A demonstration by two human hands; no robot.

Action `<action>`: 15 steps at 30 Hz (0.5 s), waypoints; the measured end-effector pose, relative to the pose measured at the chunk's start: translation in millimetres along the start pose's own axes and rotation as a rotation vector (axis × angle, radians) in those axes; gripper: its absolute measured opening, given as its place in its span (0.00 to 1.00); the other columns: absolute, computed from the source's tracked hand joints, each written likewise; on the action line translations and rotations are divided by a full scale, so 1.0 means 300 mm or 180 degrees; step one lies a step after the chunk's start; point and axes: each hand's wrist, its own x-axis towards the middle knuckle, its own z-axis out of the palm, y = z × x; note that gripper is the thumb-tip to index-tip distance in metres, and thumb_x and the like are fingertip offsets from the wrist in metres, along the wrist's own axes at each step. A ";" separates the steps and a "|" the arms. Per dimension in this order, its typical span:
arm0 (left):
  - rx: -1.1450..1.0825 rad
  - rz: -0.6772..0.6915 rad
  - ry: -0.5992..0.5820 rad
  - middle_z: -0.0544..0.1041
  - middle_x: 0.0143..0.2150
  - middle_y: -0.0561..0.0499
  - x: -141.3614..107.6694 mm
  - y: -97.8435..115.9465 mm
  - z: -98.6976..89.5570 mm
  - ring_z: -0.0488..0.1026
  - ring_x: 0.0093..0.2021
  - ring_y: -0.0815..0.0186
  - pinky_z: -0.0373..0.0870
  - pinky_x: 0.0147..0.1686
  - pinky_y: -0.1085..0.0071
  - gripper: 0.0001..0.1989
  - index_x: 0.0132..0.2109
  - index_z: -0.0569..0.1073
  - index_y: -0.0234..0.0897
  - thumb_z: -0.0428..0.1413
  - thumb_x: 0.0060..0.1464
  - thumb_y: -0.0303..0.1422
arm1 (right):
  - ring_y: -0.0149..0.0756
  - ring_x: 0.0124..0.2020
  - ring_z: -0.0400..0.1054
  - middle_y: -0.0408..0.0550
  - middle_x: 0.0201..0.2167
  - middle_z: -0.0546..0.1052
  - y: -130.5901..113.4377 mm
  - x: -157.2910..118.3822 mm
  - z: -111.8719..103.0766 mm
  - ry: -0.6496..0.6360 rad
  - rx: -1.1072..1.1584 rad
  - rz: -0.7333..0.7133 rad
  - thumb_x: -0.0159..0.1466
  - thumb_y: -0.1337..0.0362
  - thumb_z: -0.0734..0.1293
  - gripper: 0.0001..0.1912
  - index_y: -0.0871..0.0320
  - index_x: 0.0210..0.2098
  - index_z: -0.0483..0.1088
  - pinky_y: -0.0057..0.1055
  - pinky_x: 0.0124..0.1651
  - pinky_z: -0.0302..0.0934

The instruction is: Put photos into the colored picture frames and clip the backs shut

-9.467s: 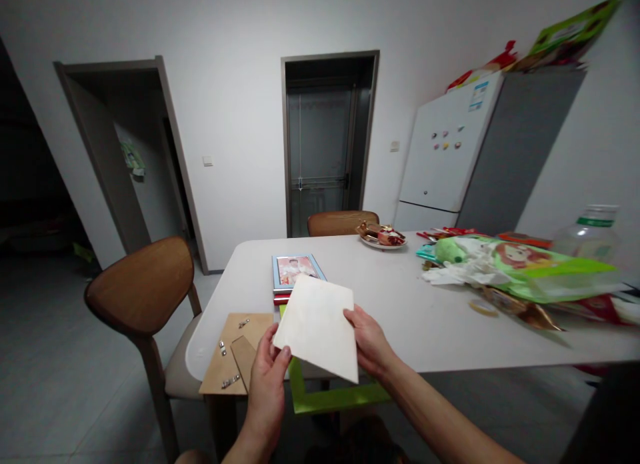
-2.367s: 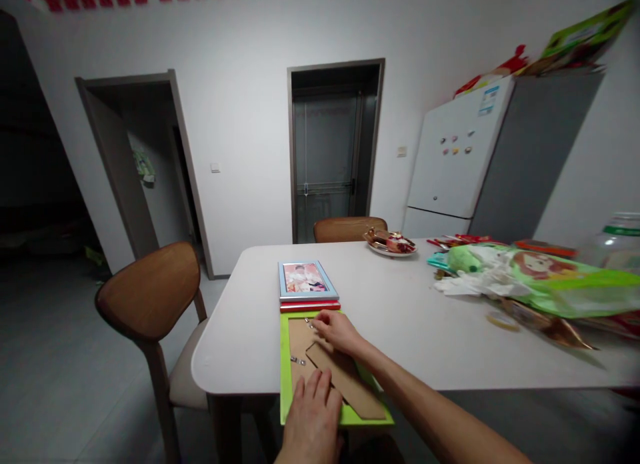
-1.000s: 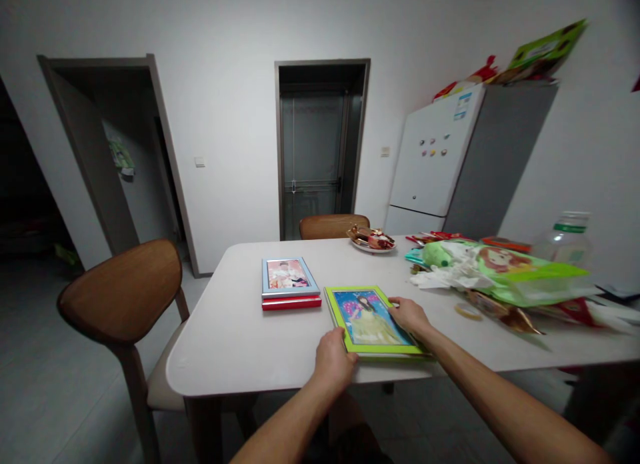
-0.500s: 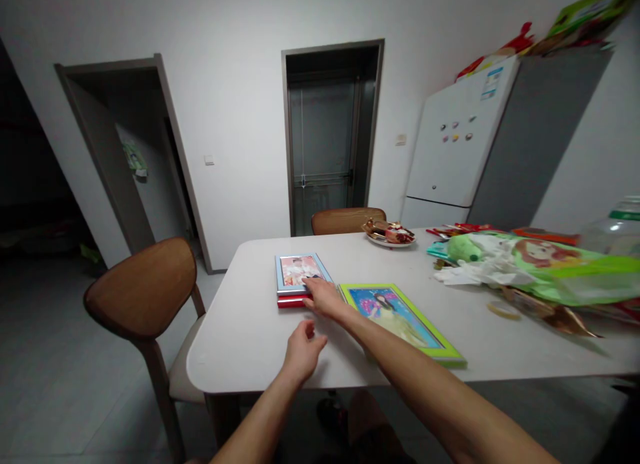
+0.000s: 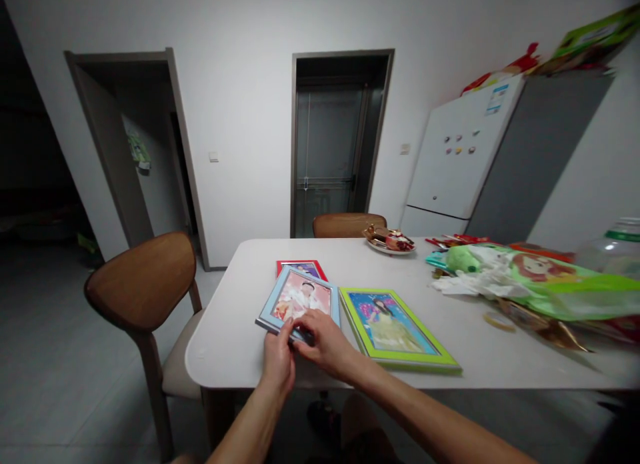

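Note:
A light blue picture frame (image 5: pixel 331 300) is tilted over a red picture frame (image 5: pixel 286 267), whose far part shows behind it. My left hand (image 5: pixel 280 357) grips the blue frame's near edge, its thumb near the rim. Just to the right, my right hand (image 5: pixel 323 341) is closed on the same near edge, fingers bent over the picture's lower part. A larger green picture frame (image 5: pixel 373 347) with a figure in a yellow dress lies flat on the white table (image 5: pixel 230 344), right of my hands.
A plate (image 5: pixel 393 250) with wrapped items stands at the table's far side. Green packaging (image 5: pixel 570 287), crumpled tissue, a tape roll (image 5: pixel 499 321) and a clear jar (image 5: pixel 613 251) are at the right. Wooden chairs stand left (image 5: pixel 143 284) and behind (image 5: pixel 350 224).
The blue frame has been lifted and drawn nearer, uncovering part of the red one. My left hand has gone from open to holding its edge; my right hand has come nearer with it.

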 end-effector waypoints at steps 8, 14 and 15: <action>0.2951 0.1638 -0.1277 0.65 0.54 0.49 -0.218 0.152 -0.011 0.60 0.53 0.61 0.56 0.53 0.62 0.24 0.53 0.61 0.39 0.48 0.46 0.23 | 0.39 0.41 0.66 0.51 0.42 0.71 -0.073 -0.048 -0.142 0.0710 0.3293 0.1639 0.57 0.47 0.49 0.29 0.57 0.51 0.55 0.34 0.37 0.61; 0.4697 0.2346 -0.2027 0.61 0.56 0.43 -0.298 0.073 -0.073 0.57 0.56 0.58 0.60 0.51 0.61 0.29 0.54 0.59 0.35 0.43 0.43 0.18 | 0.39 0.30 0.69 0.50 0.29 0.75 -0.021 -0.131 -0.128 0.0403 0.3341 0.2004 0.49 0.58 0.59 0.23 0.62 0.42 0.64 0.33 0.33 0.62; 0.4876 0.2408 -0.2065 0.62 0.55 0.42 -0.300 0.058 -0.081 0.58 0.55 0.58 0.62 0.50 0.61 0.28 0.54 0.60 0.35 0.44 0.43 0.18 | 0.38 0.28 0.69 0.49 0.29 0.75 -0.004 -0.139 -0.118 0.0363 0.3371 0.1977 0.48 0.61 0.59 0.23 0.62 0.42 0.64 0.32 0.33 0.62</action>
